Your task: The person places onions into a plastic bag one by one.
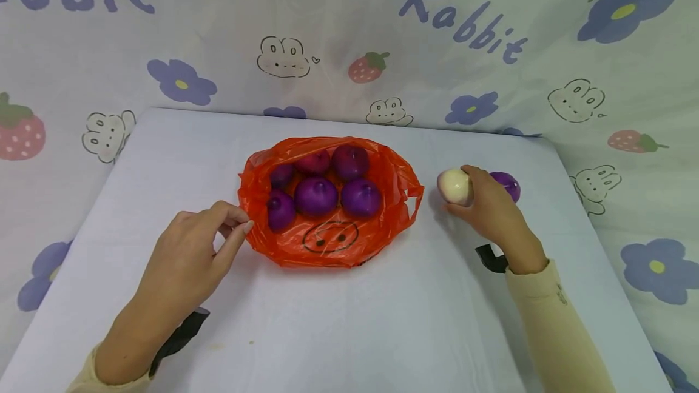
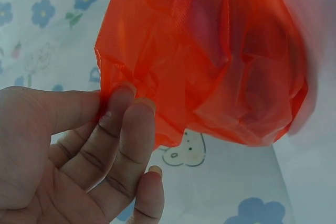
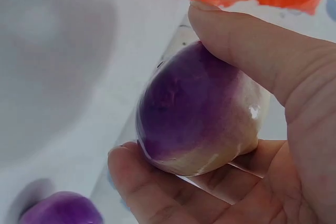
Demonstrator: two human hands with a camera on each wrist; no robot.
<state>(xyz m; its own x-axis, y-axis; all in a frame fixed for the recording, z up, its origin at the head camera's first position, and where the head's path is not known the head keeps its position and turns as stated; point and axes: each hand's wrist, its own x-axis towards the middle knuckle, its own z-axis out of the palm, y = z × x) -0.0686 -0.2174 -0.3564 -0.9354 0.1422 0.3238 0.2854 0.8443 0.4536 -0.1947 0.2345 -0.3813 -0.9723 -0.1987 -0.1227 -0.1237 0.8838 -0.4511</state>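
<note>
A person's two bare hands work over a pale table (image 1: 349,332). At centre lies an open orange plastic bag (image 1: 327,241) holding six round purple onions (image 1: 316,195). The left hand (image 1: 188,256), at the bag's eight o'clock, pinches its rim between thumb and fingertips (image 2: 137,109). The right hand (image 1: 486,208), at three o'clock, curls round a glossy purple-and-cream onion (image 3: 199,111), apart from the bag. Another purple onion (image 1: 506,184) rests just beyond. Judging by this, two remain outside.

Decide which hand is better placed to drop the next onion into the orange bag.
Probably right: the right hand already grips an onion beside the orange bag, while the left hand pinches its rim.
</note>
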